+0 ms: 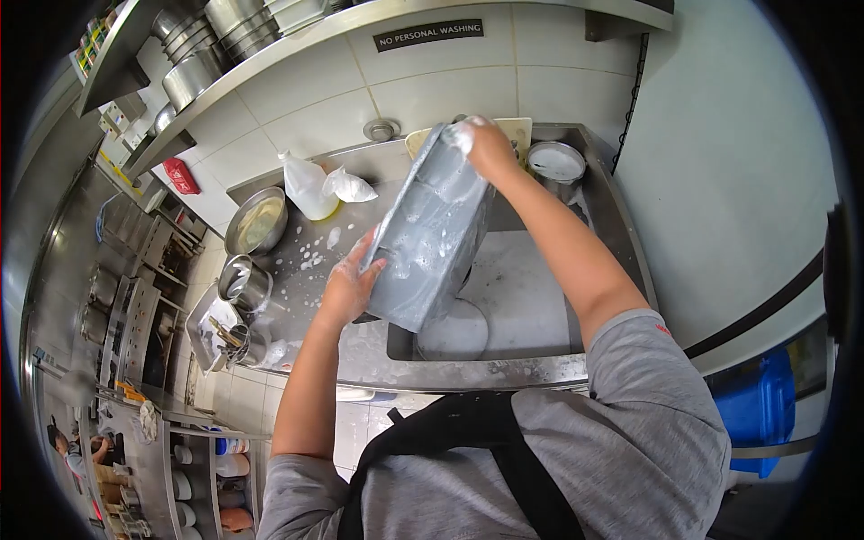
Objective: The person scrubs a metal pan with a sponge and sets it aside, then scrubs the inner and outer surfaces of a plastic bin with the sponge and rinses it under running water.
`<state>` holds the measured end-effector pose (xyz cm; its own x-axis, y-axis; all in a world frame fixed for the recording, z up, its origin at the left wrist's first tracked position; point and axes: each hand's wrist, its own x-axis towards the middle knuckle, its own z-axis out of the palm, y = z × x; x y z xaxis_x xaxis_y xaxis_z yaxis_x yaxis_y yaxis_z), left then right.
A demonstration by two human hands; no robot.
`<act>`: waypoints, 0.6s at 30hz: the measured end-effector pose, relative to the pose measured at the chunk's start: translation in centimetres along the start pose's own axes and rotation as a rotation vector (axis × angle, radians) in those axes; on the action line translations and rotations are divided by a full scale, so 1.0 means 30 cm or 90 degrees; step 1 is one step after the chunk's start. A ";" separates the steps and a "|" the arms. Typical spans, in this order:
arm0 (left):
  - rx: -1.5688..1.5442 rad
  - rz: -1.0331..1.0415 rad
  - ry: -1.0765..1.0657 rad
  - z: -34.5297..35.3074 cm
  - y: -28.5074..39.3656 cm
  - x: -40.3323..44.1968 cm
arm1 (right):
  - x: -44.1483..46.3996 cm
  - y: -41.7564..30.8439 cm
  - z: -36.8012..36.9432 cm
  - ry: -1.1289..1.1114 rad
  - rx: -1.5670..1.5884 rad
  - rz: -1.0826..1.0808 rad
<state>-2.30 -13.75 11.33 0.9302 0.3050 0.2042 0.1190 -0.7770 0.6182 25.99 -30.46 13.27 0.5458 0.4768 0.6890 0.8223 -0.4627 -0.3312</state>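
A long grey plastic bin (423, 236), streaked with suds, is tilted above the sink (531, 297). My left hand (349, 284) grips its near left edge, with the thumb on the soapy surface and the other fingers partly hidden. At the far end of the bin, my right hand (490, 151) is closed against the rim, with white foam at its fingertips. Whether a sponge lies under that foam, I cannot tell. Inside the sink below, a round rim shows partly in the soapy water.
On the steel counter to the left are a plastic jug (309, 186), a white bag (349, 185), a metal bowl (257, 221) and a metal pot (245, 283). A foam-filled pot (556, 166) stands at the back right. A shelf (297, 40) with stacked pans runs overhead.
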 end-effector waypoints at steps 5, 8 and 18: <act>-0.035 -0.008 0.010 -0.021 0.019 -0.029 | -0.014 -0.069 -0.032 0.169 0.422 0.126; -0.064 0.001 0.013 -0.008 -0.025 -0.087 | 0.021 -0.072 -0.014 0.080 0.222 -0.256; 0.205 -0.163 0.205 0.057 0.153 -0.080 | -0.012 -0.390 0.022 -0.093 0.593 -0.089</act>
<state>-3.40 -19.01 12.38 0.7091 0.6223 0.3314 0.4768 -0.7695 0.4248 16.25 -24.73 16.47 0.3961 0.6007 0.6944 0.6445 0.3567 -0.6763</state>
